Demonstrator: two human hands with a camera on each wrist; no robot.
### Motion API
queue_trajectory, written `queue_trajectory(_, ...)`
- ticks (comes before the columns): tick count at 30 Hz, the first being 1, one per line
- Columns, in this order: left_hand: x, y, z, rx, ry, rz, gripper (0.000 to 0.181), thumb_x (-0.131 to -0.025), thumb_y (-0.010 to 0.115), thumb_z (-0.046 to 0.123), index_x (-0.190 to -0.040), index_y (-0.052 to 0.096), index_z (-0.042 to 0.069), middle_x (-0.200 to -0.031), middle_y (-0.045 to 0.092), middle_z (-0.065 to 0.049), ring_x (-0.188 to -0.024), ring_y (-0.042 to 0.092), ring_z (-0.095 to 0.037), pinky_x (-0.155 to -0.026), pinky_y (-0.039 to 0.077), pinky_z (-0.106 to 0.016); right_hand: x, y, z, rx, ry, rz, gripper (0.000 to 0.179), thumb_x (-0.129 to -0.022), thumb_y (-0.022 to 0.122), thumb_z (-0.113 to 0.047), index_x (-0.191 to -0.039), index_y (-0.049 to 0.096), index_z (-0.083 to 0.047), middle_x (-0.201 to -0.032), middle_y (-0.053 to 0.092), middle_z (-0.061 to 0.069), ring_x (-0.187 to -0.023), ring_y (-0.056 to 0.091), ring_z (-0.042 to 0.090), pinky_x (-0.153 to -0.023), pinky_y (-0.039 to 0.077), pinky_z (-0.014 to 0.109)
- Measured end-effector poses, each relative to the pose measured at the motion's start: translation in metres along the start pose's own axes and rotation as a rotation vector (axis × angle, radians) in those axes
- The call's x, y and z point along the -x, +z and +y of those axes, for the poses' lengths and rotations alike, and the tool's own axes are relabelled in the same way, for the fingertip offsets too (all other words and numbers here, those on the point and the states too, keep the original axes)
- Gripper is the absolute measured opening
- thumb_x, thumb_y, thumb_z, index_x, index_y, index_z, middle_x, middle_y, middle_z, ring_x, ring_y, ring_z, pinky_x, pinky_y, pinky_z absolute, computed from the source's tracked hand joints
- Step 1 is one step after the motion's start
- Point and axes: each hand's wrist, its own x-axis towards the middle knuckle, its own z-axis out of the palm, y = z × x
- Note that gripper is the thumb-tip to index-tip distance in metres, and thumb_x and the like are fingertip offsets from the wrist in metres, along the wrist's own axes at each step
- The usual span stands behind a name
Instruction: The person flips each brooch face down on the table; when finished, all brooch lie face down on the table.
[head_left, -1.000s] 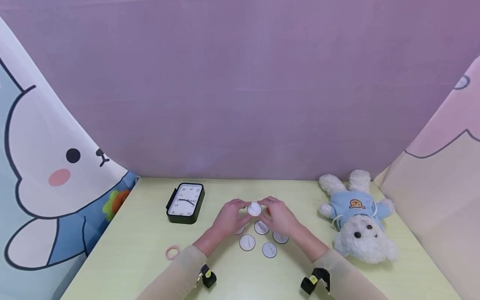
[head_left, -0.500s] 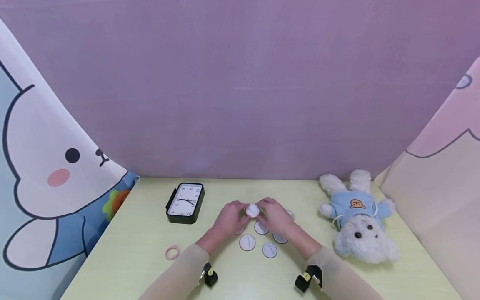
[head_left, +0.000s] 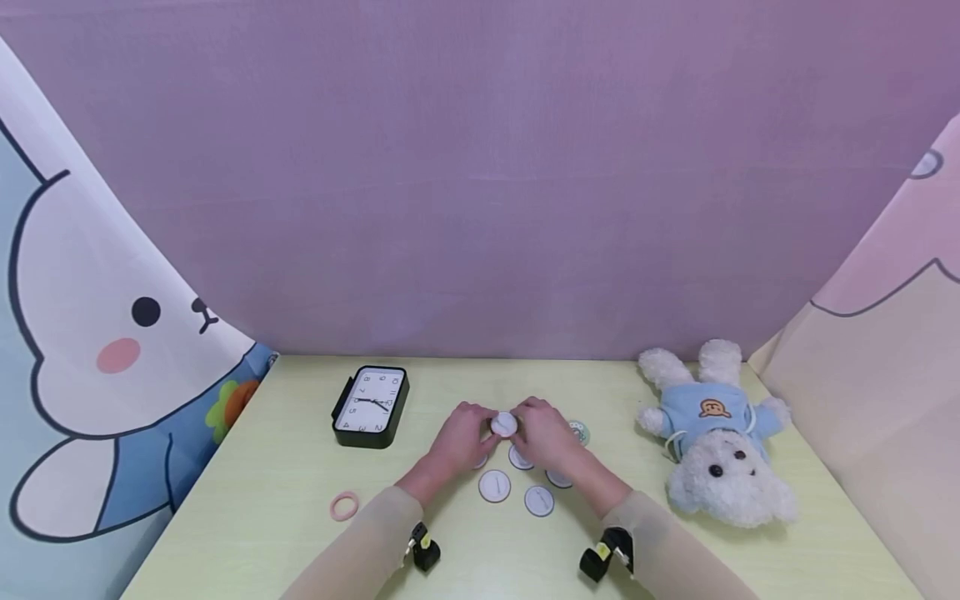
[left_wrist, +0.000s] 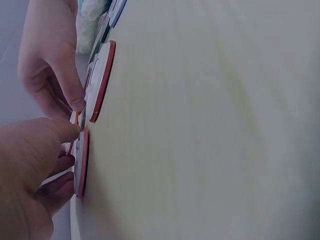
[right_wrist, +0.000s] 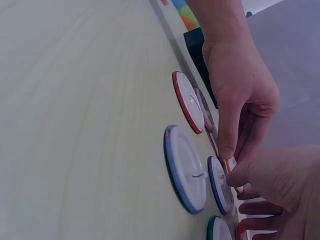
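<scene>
Between both hands a round pin badge (head_left: 504,424) is held, white pin side up, low over the table; whether it touches the surface I cannot tell. My left hand (head_left: 457,442) pinches its left edge, thumb and fingers curled. On the opposite edge my right hand (head_left: 551,437) pinches it; the right wrist view shows its orange rim (right_wrist: 228,166). Nearer me lie several more badges, backs up, among them a red-rimmed badge (right_wrist: 188,102) and a light-blue-rimmed badge (right_wrist: 185,169). One green patterned badge (head_left: 578,432) shows beside the right hand.
A black-framed clock (head_left: 371,406) lies at the back left. Nearer the front left is a pink ring (head_left: 344,506), perhaps a tape roll. A white plush toy (head_left: 712,433) in a blue top lies at the right. Behind the table (head_left: 247,517) hangs a purple cloth (head_left: 480,183).
Both hands have moved slightly left and towards me with the badge, keeping their pinch. The green badge beside the right hand has come into view. The other badges stay in place.
</scene>
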Motion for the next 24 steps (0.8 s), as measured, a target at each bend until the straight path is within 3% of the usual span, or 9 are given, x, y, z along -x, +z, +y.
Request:
queue_trajectory(7,-0.002,-0.001,0.0,-0.014,0.002,-0.028,0.03,-0.093,0.08,0.017,-0.117,0.078,0.0,-0.11,0.079,-0.015,-0.104,0.071,-0.032,-0.096,0.061,-0.043,0.0,0.001,0.0,0.014,0.01,-0.04,0.03,-0.09,0.082,-0.014,-0.113,0.077,0.004,-0.114,0.072,0.02,-0.107,0.068,0.037,-0.094,0.062,0.05)
queue_trajectory(12,-0.007,-0.006,0.003,-0.026,-0.007,-0.065,0.036,-0.093,0.078,0.019,-0.123,0.075,-0.001,-0.117,0.079,-0.016,-0.113,0.072,-0.034,-0.103,0.059,-0.045,0.001,-0.003,0.009,-0.029,0.023,-0.02,0.036,-0.091,0.078,-0.011,-0.124,0.073,0.004,-0.122,0.071,0.02,-0.112,0.068,0.037,-0.099,0.061,0.049)
queue_trajectory(17,-0.019,-0.007,0.011,-0.019,-0.009,-0.09,0.038,-0.094,0.078,0.021,-0.126,0.075,0.0,-0.123,0.078,-0.015,-0.12,0.071,-0.033,-0.107,0.057,-0.044,0.001,-0.015,0.027,-0.064,0.034,0.035,0.033,-0.092,0.075,-0.007,-0.123,0.073,0.004,-0.123,0.073,0.02,-0.112,0.069,0.036,-0.1,0.06,0.048)
queue_trajectory(24,-0.042,0.003,0.026,-0.028,-0.008,-0.155,0.039,-0.096,0.077,0.023,-0.131,0.074,0.005,-0.126,0.078,-0.01,-0.122,0.07,-0.028,-0.111,0.055,-0.041,0.009,-0.026,0.05,-0.003,0.053,-0.002,0.035,-0.089,0.077,-0.008,-0.121,0.073,0.005,-0.117,0.074,0.021,-0.112,0.07,0.04,-0.101,0.059,0.053)
